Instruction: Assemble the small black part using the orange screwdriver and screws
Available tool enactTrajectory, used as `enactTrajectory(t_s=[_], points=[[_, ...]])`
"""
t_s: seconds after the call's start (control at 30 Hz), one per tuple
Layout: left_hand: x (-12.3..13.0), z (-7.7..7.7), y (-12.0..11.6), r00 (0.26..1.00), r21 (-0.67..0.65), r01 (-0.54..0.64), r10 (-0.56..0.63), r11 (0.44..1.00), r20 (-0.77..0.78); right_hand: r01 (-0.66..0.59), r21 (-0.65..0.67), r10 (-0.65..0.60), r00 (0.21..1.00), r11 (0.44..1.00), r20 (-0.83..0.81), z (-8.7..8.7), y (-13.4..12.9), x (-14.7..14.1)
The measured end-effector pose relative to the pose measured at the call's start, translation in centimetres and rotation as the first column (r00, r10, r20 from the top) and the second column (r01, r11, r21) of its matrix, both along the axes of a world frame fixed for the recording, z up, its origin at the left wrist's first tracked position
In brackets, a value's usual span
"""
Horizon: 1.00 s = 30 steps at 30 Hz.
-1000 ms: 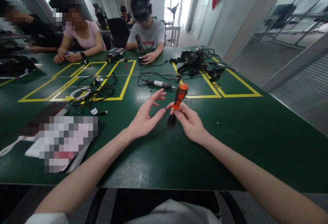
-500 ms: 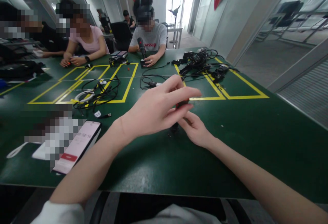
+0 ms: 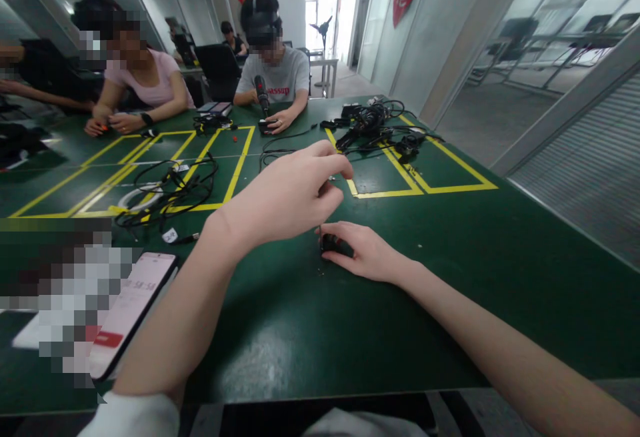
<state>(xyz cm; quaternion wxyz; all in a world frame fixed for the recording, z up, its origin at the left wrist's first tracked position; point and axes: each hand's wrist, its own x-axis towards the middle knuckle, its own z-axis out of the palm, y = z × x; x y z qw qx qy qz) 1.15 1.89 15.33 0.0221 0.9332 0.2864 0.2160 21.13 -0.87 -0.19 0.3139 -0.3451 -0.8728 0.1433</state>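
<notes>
My right hand [image 3: 367, 250] is closed round a small black object [image 3: 336, 243] just above the green table [image 3: 400, 337], near its middle. Up and to the left of it, my left hand [image 3: 295, 187] hovers with its fingers curled. Whether those fingers hold something small is hidden. A few tiny specks [image 3: 321, 271] lie on the table below the black object.
A phone [image 3: 133, 310] lies at the left, with tangled cables [image 3: 185, 183] beyond it. Another heap of black cables [image 3: 375, 123] lies at the back right, over yellow tape outlines [image 3: 460, 188]. Across the table a person in grey [image 3: 275, 77] holds a black tool [image 3: 261, 93].
My hands have come apart; the black object is now in my right hand alone. The red part between my fingers no longer shows. The camera view has shifted right.
</notes>
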Motion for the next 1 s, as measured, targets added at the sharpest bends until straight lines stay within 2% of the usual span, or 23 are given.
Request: enactTrajectory(t_s=[0.2, 0.47, 0.67, 0.83, 1.0], points=[[-0.2, 0.0, 0.1, 0.996, 0.061, -0.080, 0.082, 0.995, -0.036, 0.027, 0.042, -0.028, 0.999, 0.999, 0.022, 0.0, -0.2, -0.1], [-0.6, 0.3, -0.9, 0.997, 0.065, 0.028, -0.022, 0.998, -0.080, 0.016, -0.024, -0.016, 1.000, 1.000, 0.009, 0.0, -0.1, 0.5], [0.2, -0.2, -0.7, 0.998, 0.082, 0.043, -0.040, 0.996, -0.039, 0.025, 0.044, -0.026, 0.999, 0.999, 0.027, -0.5, -0.2, 0.1], [-0.1, 0.1, -1.0, 0.995, 0.084, 0.065, -0.058, 0.994, -0.079, 0.089, 0.134, -0.105, 0.987, 0.987, 0.120, -0.1, -0.4, -0.4], [0.3, -0.3, -0.7, 0.996, 0.094, 0.080, -0.077, 0.992, -0.039, 0.119, 0.118, -0.144, 0.961, 0.986, 0.235, 0.2, -0.1, -0.3]])
